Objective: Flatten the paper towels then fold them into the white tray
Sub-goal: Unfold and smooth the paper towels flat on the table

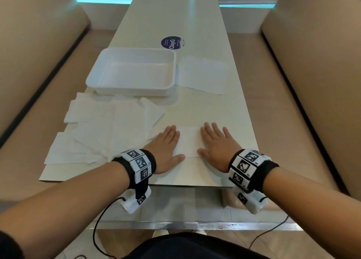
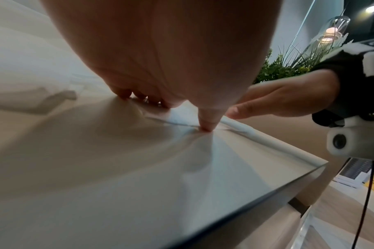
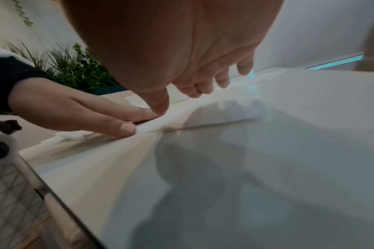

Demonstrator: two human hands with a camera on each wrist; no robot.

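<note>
- Palms fill both wrist views, hiding most of the paper towel point(image 1: 188, 141); the print on the round sticker point(image 1: 172, 42) is mostly too small to read.
- Left hand point(image 1: 167, 148) and right hand point(image 1: 216, 146) lie flat with straight fingers, pressing the towel's two ends onto the counter point(image 1: 224, 110); its bare middle shows between them.
- A loose pile of towels point(image 1: 101, 130) lies just left of the left hand, the white tray point(image 1: 130, 71) beyond it, and one flat towel point(image 1: 203, 74) right of the tray.

Pale table point(image 1: 195, 106); round purple sticker point(image 1: 171, 42) beyond tray; beige benches point(image 1: 312, 67) either side.
</note>
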